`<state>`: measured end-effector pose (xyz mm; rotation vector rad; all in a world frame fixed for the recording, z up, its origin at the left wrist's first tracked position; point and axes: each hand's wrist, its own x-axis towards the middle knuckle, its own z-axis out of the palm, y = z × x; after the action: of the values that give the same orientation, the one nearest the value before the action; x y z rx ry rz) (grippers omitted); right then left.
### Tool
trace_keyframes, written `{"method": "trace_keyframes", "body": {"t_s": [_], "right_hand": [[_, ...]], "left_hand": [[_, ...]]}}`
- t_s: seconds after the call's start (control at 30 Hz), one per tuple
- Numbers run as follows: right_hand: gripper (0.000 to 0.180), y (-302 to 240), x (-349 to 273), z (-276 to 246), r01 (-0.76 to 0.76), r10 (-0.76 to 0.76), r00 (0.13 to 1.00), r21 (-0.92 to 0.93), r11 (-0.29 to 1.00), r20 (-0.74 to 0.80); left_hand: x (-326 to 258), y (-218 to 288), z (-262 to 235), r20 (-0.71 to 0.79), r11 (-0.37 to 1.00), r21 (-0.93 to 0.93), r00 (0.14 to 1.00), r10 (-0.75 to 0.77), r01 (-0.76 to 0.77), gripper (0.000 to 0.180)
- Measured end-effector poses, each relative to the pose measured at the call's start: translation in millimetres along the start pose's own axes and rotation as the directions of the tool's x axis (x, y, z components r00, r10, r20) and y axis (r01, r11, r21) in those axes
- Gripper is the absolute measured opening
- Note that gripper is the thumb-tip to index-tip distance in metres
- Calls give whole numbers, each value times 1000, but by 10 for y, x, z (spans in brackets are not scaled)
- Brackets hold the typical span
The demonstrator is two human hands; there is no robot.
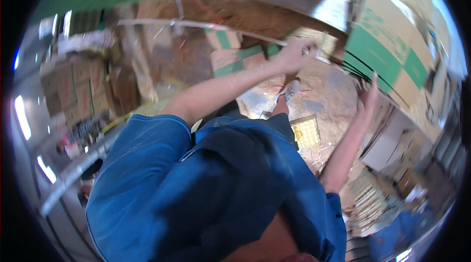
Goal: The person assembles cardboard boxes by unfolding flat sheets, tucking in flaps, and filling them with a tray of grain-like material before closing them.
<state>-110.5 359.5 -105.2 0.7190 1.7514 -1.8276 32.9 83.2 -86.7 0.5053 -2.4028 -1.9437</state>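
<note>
The picture is motion-blurred. My left arm reaches out from a blue sleeve, and my left hand [294,55] has its fingers curled at a long pale strip [196,25] that runs across flattened brown and green cardboard [235,58]. Whether it grips the strip I cannot tell. My right hand [369,96] is raised at the right with its fingers stretched out and nothing in it. It sits just below a large brown and green cardboard box [387,49].
Stacked brown boxes [73,90] stand at the left, beside a metal rail [68,178]. My shoe [290,88] rests on a littered floor next to a yellow gridded tray [305,132]. More trays [368,198] and a blue shape [402,232] lie lower right.
</note>
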Motion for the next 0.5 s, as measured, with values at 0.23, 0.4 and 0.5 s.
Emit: {"method": "trace_keyframes", "body": {"t_s": [0.23, 0.4, 0.5], "right_hand": [[65, 259, -134, 222, 252, -223, 942, -89, 964, 249], [33, 1262, -193, 134, 382, -370, 923, -381, 842, 108], [23, 2679, -429, 198, 200, -7, 932, -497, 844, 363]], "left_hand": [[-2302, -1599, -265, 98, 854, -177, 872, -480, 490, 28], [-2657, -2437, -427, -97, 756, -386, 792, -603, 529, 27], [-2718, -3091, -665, -153, 661, -527, 705, -692, 534, 27]]}}
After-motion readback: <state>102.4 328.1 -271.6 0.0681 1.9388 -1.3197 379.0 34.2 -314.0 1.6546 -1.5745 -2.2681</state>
